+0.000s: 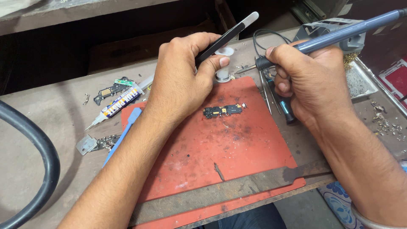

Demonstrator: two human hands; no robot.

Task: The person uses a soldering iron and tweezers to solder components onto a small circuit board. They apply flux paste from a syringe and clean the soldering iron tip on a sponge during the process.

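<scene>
My left hand (182, 82) grips black tweezers (229, 34) with a silvery end, held above the far edge of a red work mat (229, 148). My right hand (311, 80) holds a blue-grey soldering iron (343, 34); its tip points left toward a small round tin (223, 76) beside my left thumb. A small black circuit board (222, 111) lies on the mat between both hands, untouched.
A long flat metal file (237, 186) lies across the mat's near edge. A syringe tube of paste (116, 105), a blue pry tool (123, 133) and small board parts (111, 90) sit left. Screwdrivers (282, 106), a metal tray (358, 80) and a thick black cable (42, 157) surround.
</scene>
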